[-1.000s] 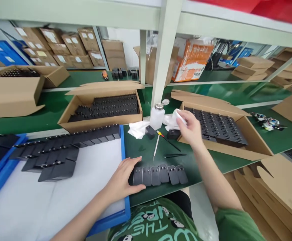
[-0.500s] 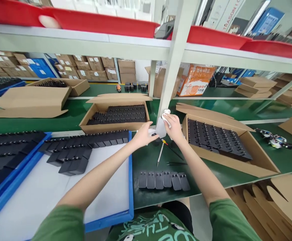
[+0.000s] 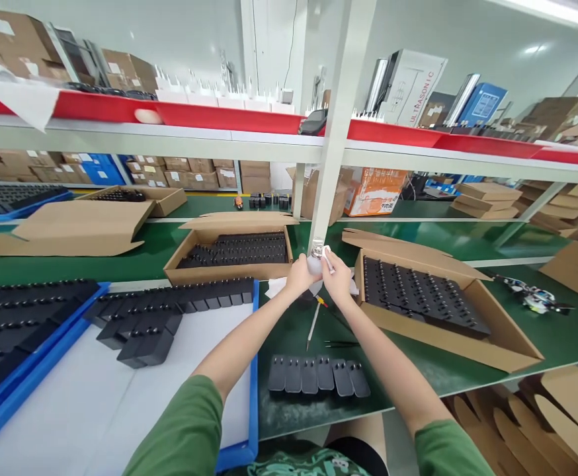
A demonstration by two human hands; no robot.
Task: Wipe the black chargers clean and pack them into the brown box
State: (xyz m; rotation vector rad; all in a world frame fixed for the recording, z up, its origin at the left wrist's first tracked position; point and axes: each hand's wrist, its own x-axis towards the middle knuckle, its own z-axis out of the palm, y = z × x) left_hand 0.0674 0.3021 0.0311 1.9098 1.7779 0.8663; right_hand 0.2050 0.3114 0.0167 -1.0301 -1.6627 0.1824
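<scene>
My left hand and my right hand meet at the foot of the white post. Between them is a shiny grey rounded plate, its left edge gripped by my closed left fingers. My right hand is closed on a small white cloth against the plate's right side; the fingers hide part of both. Below my hands lies a thin pen-like tool with a red and yellow end. Several dark rounded plates with small pegs lie in a row near the table's front edge.
An open carton of black parts stands at right, another carton at back left. A blue-edged tray holds black blocks at left. Dark tweezers lie below my right hand. A white post rises ahead.
My left hand has closed in from the left and now grips the plate. My right hand stays on it with the cloth. The view has tilted upward.
</scene>
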